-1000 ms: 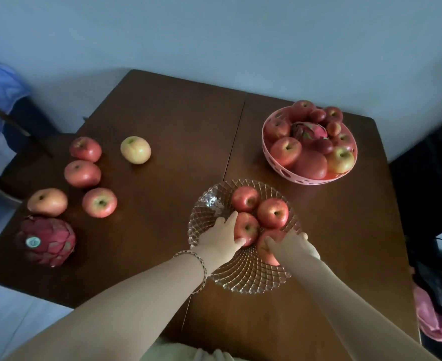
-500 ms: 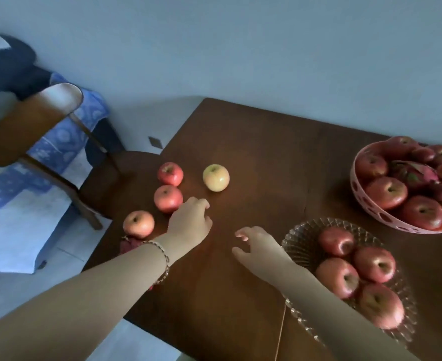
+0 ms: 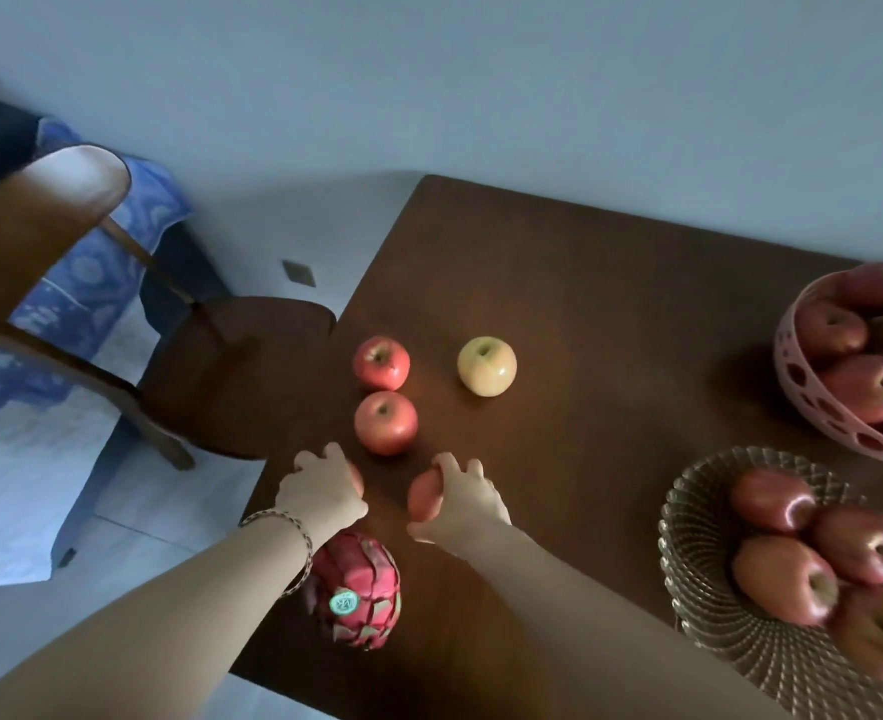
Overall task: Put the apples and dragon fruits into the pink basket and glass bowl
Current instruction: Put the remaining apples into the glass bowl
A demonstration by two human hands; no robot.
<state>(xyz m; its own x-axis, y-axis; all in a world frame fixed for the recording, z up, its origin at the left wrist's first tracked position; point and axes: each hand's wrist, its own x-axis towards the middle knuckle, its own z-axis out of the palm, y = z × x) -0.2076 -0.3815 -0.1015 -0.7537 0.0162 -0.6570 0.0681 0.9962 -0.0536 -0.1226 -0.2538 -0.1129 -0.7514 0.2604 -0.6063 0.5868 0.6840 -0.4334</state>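
Note:
My left hand (image 3: 322, 491) covers an apple near the table's left edge, fingers curled over it; only a sliver of that apple shows. My right hand (image 3: 460, 504) is wrapped around a red apple (image 3: 421, 493) on the table beside it. Two red apples (image 3: 381, 363) (image 3: 385, 422) and a yellow apple (image 3: 487, 366) lie just beyond the hands. A pink dragon fruit (image 3: 358, 589) with a green sticker lies under my left forearm. The glass bowl (image 3: 709, 610) at lower right holds several red apples. The pink basket (image 3: 813, 402) at right is full of fruit.
A dark wooden table (image 3: 584, 314) carries everything; its left edge runs close to the dragon fruit. A wooden chair (image 3: 231, 366) stands against that edge, with blue patterned cloth (image 3: 80, 272) behind it. A pale wall is beyond the table.
Both hands left the glass bowl and moved left across the table. Each has closed over an apple near the left edge. The view swung left with them.

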